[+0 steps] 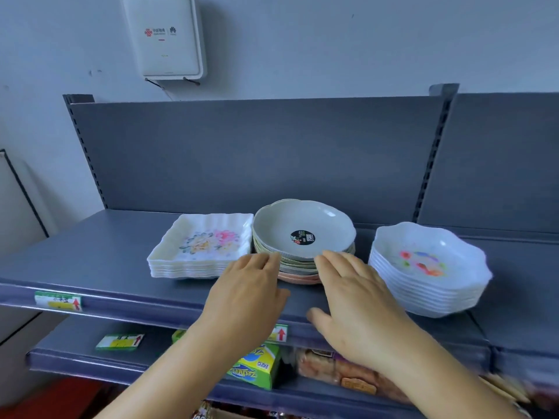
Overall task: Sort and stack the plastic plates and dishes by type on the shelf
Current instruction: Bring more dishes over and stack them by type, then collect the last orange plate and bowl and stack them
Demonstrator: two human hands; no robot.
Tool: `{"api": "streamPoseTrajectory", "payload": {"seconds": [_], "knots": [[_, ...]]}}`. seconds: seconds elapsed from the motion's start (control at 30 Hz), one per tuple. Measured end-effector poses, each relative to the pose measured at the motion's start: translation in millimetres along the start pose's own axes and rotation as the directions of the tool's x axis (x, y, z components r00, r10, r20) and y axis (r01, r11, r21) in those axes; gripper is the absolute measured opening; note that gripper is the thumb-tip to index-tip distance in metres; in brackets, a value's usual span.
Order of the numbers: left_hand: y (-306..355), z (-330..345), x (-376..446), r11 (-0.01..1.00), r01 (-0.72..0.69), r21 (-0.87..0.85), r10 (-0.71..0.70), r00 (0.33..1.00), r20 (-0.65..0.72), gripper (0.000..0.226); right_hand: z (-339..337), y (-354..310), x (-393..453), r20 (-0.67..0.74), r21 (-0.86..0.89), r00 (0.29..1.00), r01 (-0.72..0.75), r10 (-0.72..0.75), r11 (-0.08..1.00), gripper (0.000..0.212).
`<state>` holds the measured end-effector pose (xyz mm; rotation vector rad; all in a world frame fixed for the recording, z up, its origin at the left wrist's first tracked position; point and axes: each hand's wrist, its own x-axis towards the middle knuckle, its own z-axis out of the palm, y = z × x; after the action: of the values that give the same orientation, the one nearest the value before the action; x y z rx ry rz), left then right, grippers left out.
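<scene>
Three stacks stand on the top grey shelf (90,267). On the left is a stack of square white plates with a flower print (202,246). In the middle is a stack of round grey, beige and pink dishes (302,234), the top one bearing a black sticker. On the right is a stack of scalloped white bowls with a floral print (429,264). My left hand (251,291) and my right hand (354,300) hover palm down in front of the middle stack, fingertips at its near edge, fingers apart, holding nothing.
The shelf's dark back panel (242,152) rises behind the stacks. Price tags (57,300) are clipped to the shelf front. A lower shelf holds a green and yellow box (254,367) and packaged goods (348,376). A white wall box (166,34) hangs above.
</scene>
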<state>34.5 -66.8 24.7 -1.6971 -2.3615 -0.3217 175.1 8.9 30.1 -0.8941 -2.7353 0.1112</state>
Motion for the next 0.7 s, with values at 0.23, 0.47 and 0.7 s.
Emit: {"api": "streamPoseTrajectory", "payload": {"seconds": [0.23, 0.47, 0.7], "knots": [[114.5, 4.4, 11.0, 0.988, -0.149, -0.045, 0.149, 0.989, 0.003, 0.06, -27.7, 89.5, -65.8, -0.002, -0.029, 0.99, -0.142, 0.142, 0.989, 0.076], [239.2, 17.4, 19.2, 0.958, -0.267, -0.099, 0.272, 0.962, 0.032, 0.06, -54.1, 188.0, -140.8, 0.002, -0.053, 0.951, -0.307, 0.308, 0.95, 0.078], [358.7, 36.9, 26.0, 0.912, -0.397, -0.105, 0.404, 0.914, 0.051, 0.065, -76.1, 279.1, -215.4, 0.005, -0.083, 0.888, -0.458, 0.46, 0.885, 0.08]]}}
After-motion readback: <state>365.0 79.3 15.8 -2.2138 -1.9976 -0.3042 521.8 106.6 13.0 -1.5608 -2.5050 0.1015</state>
